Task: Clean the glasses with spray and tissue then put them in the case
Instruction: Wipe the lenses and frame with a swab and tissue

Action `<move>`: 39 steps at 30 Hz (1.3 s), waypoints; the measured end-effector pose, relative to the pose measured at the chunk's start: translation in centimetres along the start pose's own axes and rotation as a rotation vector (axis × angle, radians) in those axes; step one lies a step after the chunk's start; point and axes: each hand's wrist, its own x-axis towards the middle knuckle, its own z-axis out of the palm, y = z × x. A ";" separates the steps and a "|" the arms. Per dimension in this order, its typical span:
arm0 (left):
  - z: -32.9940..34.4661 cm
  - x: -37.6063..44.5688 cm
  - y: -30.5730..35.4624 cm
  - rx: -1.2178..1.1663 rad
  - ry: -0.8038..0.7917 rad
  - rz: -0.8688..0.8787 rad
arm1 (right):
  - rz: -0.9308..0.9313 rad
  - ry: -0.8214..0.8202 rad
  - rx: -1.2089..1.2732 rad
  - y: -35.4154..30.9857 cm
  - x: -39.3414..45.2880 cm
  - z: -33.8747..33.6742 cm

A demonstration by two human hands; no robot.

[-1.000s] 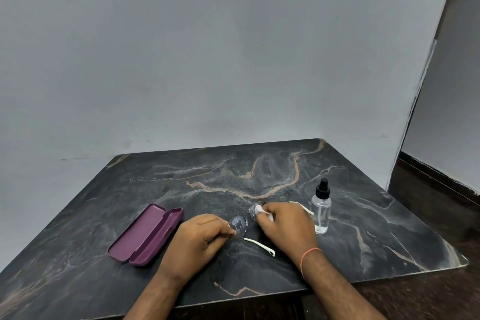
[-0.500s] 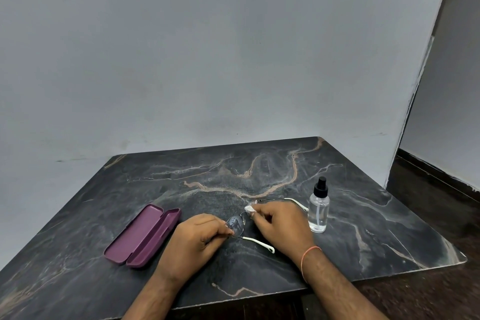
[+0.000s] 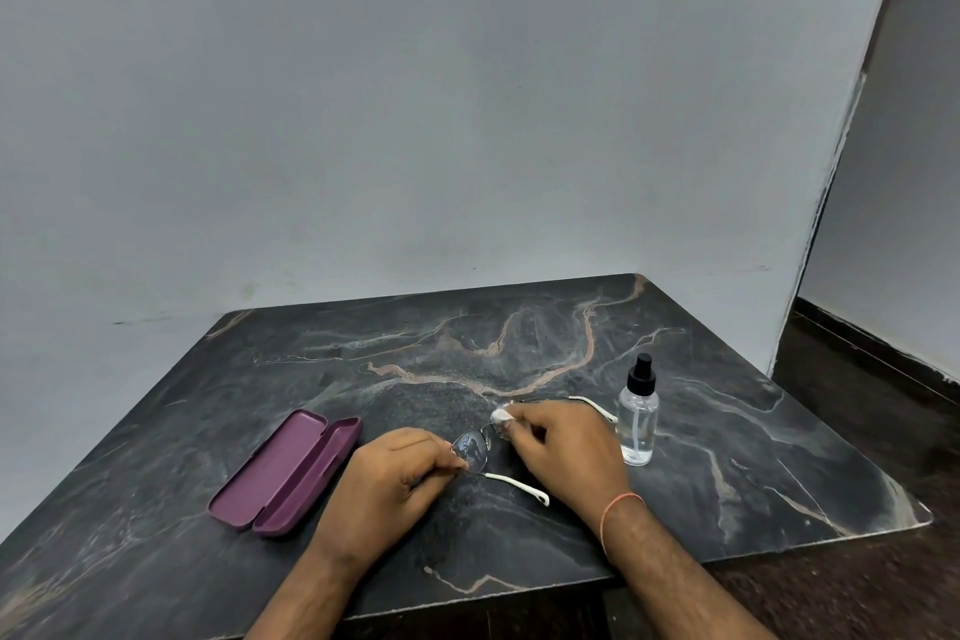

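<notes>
At the near edge of a dark marble-patterned desk (image 3: 519,327), a person's left hand (image 3: 395,478) pinches the corner of a pair of thin-rimmed glasses with white temple arms (image 3: 470,450), fingers curled around the hinge beside one lens. The right hand (image 3: 561,447), a thin orange thread bracelet (image 3: 618,509) on its wrist, presses a small wad of white tissue (image 3: 501,417) between its fingertips against the other lens, which the hand mostly hides. One white temple arm trails towards the desk's front edge; the other pokes out behind the right hand. Just beside that hand, to its right, stands a small clear plastic spray bottle with a black nozzle (image 3: 639,413), upright. To the left of the left hand lies an open, long purple hard-shell glasses case (image 3: 285,473), both halves flat on the desk. A plain grey wall (image 3: 415,94) rises behind.
</notes>
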 end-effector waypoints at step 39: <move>0.0 0.0 0.0 0.003 -0.009 -0.016 | -0.024 -0.033 -0.094 0.4 0.1 0.4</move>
